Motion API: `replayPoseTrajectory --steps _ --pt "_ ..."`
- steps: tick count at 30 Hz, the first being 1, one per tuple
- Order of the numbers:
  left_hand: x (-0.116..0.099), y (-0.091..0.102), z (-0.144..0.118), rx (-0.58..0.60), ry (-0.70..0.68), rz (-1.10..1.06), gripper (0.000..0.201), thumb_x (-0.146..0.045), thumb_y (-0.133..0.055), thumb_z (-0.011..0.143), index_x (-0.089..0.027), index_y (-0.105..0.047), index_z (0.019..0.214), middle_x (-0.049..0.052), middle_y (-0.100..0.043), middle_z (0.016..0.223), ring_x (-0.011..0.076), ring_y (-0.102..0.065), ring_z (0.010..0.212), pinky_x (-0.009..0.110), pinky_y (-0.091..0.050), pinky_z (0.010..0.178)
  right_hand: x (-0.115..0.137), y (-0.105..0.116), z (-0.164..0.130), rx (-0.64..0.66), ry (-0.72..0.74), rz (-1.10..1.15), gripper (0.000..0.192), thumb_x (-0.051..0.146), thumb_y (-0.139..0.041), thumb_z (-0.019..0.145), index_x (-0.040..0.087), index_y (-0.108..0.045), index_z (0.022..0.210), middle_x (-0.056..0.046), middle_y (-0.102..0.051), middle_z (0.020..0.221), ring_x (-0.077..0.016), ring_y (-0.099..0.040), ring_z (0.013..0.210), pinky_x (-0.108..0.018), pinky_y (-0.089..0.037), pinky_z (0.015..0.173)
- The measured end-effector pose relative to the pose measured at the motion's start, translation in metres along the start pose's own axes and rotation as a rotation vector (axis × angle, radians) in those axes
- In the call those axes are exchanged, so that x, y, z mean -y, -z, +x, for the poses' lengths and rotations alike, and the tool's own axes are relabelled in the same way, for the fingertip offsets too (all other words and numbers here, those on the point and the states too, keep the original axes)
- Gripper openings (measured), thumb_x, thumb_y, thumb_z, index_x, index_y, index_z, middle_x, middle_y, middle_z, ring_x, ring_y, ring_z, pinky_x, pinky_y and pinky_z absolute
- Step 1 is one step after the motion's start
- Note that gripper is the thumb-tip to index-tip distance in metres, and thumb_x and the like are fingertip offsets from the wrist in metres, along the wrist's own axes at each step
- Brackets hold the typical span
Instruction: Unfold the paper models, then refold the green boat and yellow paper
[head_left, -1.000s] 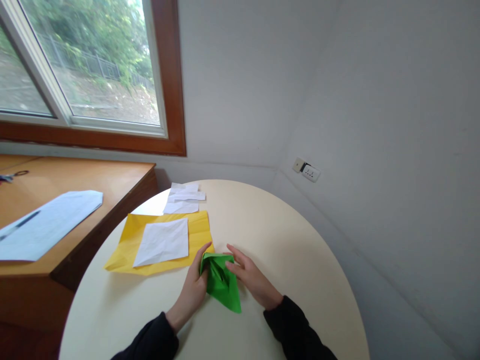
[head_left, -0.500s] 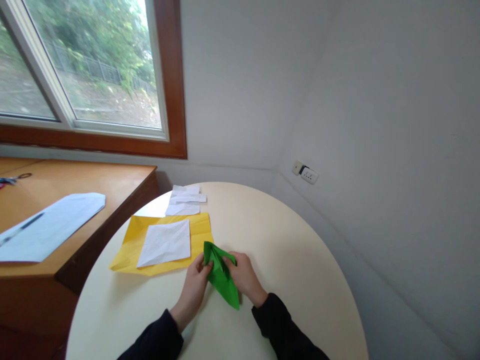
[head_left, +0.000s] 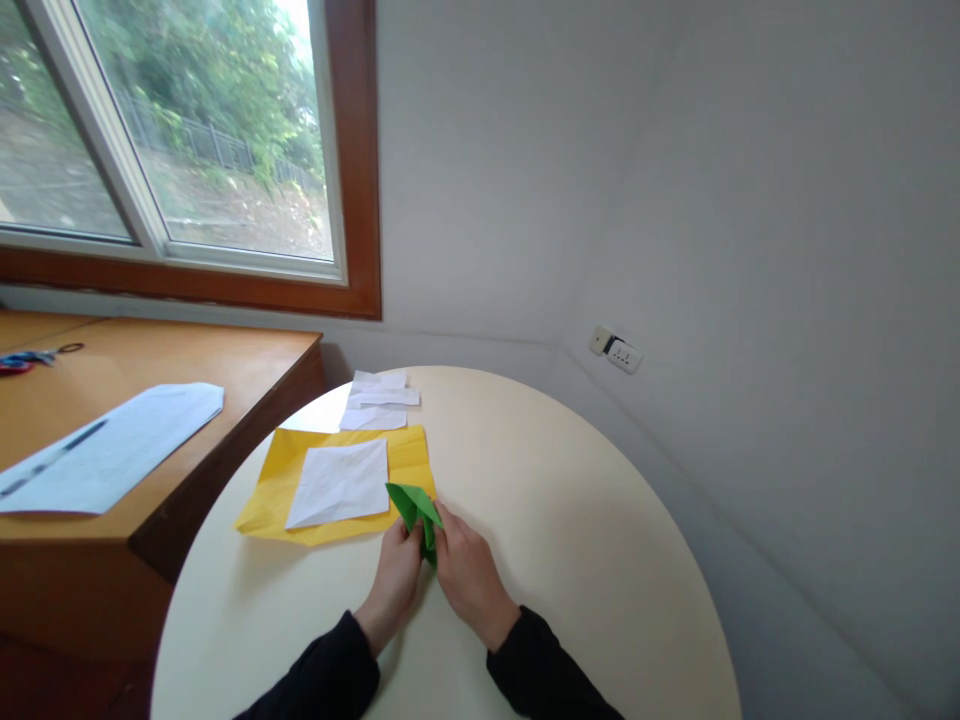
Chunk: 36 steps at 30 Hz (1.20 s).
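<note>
Plenty around the work here: a large crinkled yellow paper sheet (head_left: 262,505) spreads over the left of the round cream-topped bench (head_left: 570,500), its near right corner running in behind the fingers. On it lies a four-sided white paper sheet (head_left: 341,483), lightly creased. Farther back, near the far edge, sit some white paper pieces (head_left: 375,415) with a narrow white paper strip (head_left: 390,397) across them. Off to the left, an angular brown wooden bench (head_left: 225,350) carries a long pale paper sheet (head_left: 150,430) with a slim dark pen (head_left: 60,455) lying slantwise on top. A white plastic wall socket (head_left: 624,355) sits beyond, well apart.

And here's the centrepiece: a folded bright green paper (head_left: 416,505), held at the yellow sheet's near right corner and covering part of it from above. A pointed flap juts up and left, another fold angles right, and a narrow length drops between the hands. The left hand (head_left: 396,578) has its grip pinched at the lower left; the right hand (head_left: 471,568) has its grip closed along the right side. Together they hide the lower part, and whether it touches the bench, one can't tell.
</note>
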<state>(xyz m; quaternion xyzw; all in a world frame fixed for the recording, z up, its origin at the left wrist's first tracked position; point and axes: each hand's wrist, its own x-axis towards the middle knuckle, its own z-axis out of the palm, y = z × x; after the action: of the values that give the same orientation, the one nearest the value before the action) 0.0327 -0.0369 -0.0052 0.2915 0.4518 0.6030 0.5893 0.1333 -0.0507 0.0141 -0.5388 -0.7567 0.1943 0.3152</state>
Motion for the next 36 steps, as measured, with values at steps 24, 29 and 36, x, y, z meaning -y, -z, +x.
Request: replayPoseTrajectory --steps 24,29,36 --pt "-0.026 0.001 0.0 0.012 0.087 -0.253 0.027 -0.023 -0.07 0.07 -0.012 -0.064 0.094 0.012 -0.07 0.097 0.0212 -0.066 0.089 0.034 -0.048 0.089 0.008 -0.005 -0.012 0.024 0.052 0.304 0.039 0.025 -0.046 0.087 0.021 -0.048 0.126 -0.01 -0.052 0.128 -0.0231 -0.047 0.12 -0.041 -0.038 0.102" --pt "-0.029 0.001 0.0 0.06 0.086 -0.265 0.037 -0.027 -0.074 0.067 -0.012 -0.063 0.099 0.013 -0.07 0.098 0.0245 -0.066 0.091 0.036 -0.051 0.082 -0.008 -0.015 -0.002 -0.074 -0.223 0.779 0.038 0.042 -0.064 0.074 0.019 -0.05 0.101 -0.007 -0.065 0.091 -0.02 -0.064 0.084 -0.033 -0.052 0.074" --pt "-0.032 0.002 0.0 0.049 0.111 -0.208 0.031 -0.029 -0.069 0.074 -0.011 -0.062 0.098 0.015 -0.07 0.097 0.0233 -0.067 0.085 0.032 -0.054 0.072 -0.008 -0.019 -0.001 0.096 -0.397 1.013 0.053 0.063 -0.069 0.059 0.014 -0.057 0.076 -0.002 -0.063 0.061 -0.0184 -0.063 0.053 -0.03 -0.05 0.051"
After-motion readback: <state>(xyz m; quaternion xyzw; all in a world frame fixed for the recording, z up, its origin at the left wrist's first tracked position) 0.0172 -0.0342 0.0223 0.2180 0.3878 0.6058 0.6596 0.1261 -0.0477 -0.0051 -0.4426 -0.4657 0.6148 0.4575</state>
